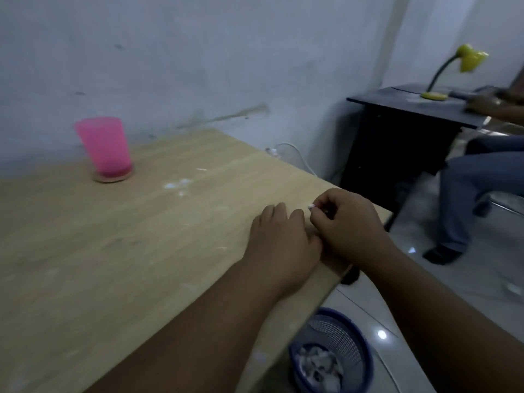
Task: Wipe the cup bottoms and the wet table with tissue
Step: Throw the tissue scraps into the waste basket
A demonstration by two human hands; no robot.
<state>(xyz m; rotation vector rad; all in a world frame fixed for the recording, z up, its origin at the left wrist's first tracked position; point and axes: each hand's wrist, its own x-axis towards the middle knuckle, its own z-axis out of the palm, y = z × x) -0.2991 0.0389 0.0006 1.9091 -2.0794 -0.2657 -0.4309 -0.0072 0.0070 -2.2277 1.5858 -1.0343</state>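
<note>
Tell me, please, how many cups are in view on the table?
1. The pink cup stands upright on a round coaster at the far left of the table, near the wall. No other cup shows; any others would be out of frame.

Cup on coaster, far-left on table.

One head-worn wide-angle view looks forward and steeply down from close above the near right part of a pale wood-grain table. It faces the far grey wall, tilted, and takes in the tiled floor and a blue mesh basket at near right.
</note>
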